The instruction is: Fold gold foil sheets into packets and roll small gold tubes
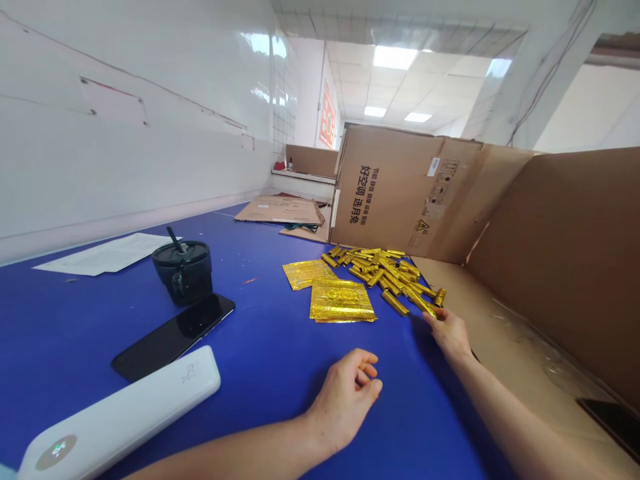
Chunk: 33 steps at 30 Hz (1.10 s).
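Observation:
My right hand reaches to the near right edge of a pile of gold foil tubes, its thumb and fingers closed on the end of one gold foil tube. Another tube stands nearly upright just behind those fingers. My left hand rests over the blue table with its fingers loosely curled, thumb apart, and nothing in them. Ahead of it lies a small stack of flat gold foil sheets, embossed in the middle. A second flat foil piece lies partly behind that stack.
A large cardboard box stands behind and right of the pile. On the left are a white oblong device, a black phone, a dark lidded mug and paper sheets. Flat cardboard lies farther back on the blue table.

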Available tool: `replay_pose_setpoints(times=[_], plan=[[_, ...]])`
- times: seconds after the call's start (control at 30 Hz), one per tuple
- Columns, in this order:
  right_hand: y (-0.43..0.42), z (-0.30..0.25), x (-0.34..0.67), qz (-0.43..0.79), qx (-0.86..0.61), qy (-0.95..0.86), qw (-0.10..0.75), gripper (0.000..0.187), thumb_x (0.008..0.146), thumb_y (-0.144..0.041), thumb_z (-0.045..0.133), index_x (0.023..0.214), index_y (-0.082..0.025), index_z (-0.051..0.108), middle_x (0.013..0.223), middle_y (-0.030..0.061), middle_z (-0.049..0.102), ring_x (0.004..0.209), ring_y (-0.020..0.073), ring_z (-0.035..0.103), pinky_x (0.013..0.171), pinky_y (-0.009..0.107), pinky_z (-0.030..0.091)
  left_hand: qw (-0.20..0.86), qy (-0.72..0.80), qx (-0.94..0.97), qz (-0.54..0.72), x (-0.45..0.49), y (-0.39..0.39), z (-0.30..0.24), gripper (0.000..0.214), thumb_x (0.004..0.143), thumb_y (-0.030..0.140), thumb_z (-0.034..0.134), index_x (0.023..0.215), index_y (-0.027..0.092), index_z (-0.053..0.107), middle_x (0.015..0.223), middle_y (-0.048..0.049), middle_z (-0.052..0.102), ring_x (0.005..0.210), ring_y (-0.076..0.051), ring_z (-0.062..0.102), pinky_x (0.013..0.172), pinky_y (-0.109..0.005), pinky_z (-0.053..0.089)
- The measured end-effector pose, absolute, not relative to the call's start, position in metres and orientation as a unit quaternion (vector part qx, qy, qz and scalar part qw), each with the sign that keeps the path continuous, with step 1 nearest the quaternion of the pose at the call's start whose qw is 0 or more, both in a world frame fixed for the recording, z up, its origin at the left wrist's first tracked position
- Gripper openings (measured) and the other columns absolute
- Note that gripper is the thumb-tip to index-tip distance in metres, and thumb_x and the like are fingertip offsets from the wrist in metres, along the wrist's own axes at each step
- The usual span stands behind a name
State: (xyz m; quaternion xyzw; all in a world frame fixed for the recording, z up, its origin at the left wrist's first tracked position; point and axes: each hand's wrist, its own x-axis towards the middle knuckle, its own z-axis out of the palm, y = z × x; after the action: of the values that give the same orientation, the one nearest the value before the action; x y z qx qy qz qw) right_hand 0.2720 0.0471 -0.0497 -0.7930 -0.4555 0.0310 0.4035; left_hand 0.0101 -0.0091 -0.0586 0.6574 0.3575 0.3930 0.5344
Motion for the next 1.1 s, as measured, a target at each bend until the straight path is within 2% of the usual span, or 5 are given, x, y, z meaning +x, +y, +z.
replay_pose_setpoints(times=[0.17,0.5,0.73,1.0,1.1], plan=[[0.068,-0.052,0.279,0.06,-0.834,-0.429,0.342,0.028,0.083,-0.029,0.047,0.109,-0.016,0.048,0.109,0.0061,0.051,0.09,0.018,0.054,0.074,0.038,0.046,0.518,0.355,0.671,0.394,0.009,-0.01,-0.061,0.024,0.066,0.012,0.05,0.089,0.015,0.057,0.077,-0.0033,0.056,0.065,-0.012,0.053,0.063,-0.025,0.043],[0.078,-0.034,0.287,0.007,-0.882,-0.387,0.269,0.025,0.084,-0.029,0.046,0.107,-0.019,0.05,0.11,0.0058,0.051,0.09,0.0165,0.053,0.075,0.036,0.045,0.5,0.35,0.693,0.383,0.009,-0.01,-0.061,0.019,0.067,0.014,0.049,0.083,0.016,0.058,0.068,-0.0013,0.056,0.065,-0.013,0.053,0.063,-0.025,0.042],[0.069,-0.022,0.285,-0.08,-0.851,-0.437,0.281,0.031,0.077,-0.027,0.045,0.102,-0.016,0.059,0.089,0.0149,0.059,0.083,0.0306,0.054,0.062,0.038,0.041,0.514,0.35,0.686,0.379,0.009,-0.012,-0.062,0.017,0.067,0.013,0.049,0.081,0.016,0.059,0.072,-0.0024,0.057,0.065,-0.013,0.053,0.06,-0.024,0.042],[0.022,-0.031,0.221,-0.067,-0.697,-0.639,0.319,0.028,0.075,-0.032,0.044,0.096,-0.022,0.059,0.088,0.0045,0.057,0.07,0.0175,0.055,0.065,0.028,0.043,0.6,0.358,0.537,0.473,0.001,0.015,-0.042,0.032,0.064,0.025,0.059,0.093,0.014,0.053,0.072,-0.0007,0.05,0.056,-0.009,0.049,0.047,-0.019,0.039],[0.0,-0.033,0.187,-0.02,-0.608,-0.724,0.326,0.025,0.078,-0.028,0.042,0.097,-0.024,0.057,0.085,0.0039,0.055,0.069,0.0165,0.054,0.063,0.027,0.044,0.607,0.376,0.514,0.475,0.0,0.019,-0.036,0.025,0.062,0.028,0.061,0.081,0.013,0.054,0.061,0.0023,0.048,0.05,-0.008,0.046,0.041,-0.017,0.034]])
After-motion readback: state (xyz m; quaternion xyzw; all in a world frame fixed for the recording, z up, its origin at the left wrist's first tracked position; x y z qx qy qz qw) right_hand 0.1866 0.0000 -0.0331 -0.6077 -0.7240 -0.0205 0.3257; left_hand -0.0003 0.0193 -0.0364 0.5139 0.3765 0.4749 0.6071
